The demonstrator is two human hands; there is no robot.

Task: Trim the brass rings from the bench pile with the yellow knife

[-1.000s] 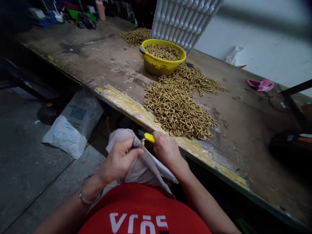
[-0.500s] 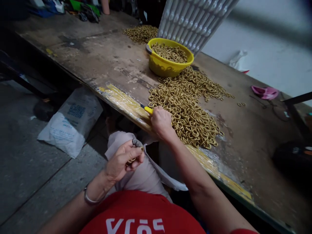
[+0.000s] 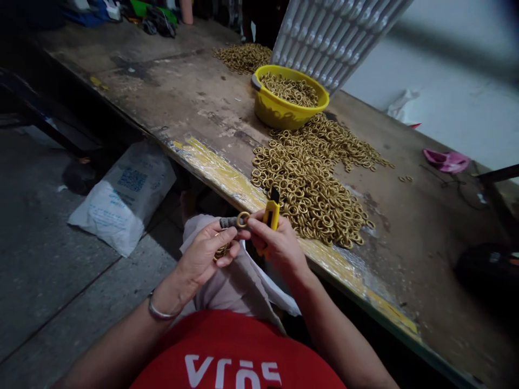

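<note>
My left hand (image 3: 205,254) is closed round a short dark rod (image 3: 227,222) and also holds some brass rings in its palm. My right hand (image 3: 275,243) grips a yellow utility knife (image 3: 271,212) and pinches a single brass ring (image 3: 243,219) at the tip of the rod. Both hands meet over my lap, just in front of the table edge. A large heap of brass rings (image 3: 312,183) lies on the worn table (image 3: 182,102) right behind my hands.
A yellow bowl (image 3: 284,111) full of rings stands behind the heap, with another ring pile (image 3: 243,56) and a white ribbed panel (image 3: 336,32) further back. A white sack (image 3: 121,194) lies on the floor at left. A pink object (image 3: 446,159) rests at far right.
My right hand came back from the ring heap to my lap with a ring, and now holds it at the rod in my left hand.
</note>
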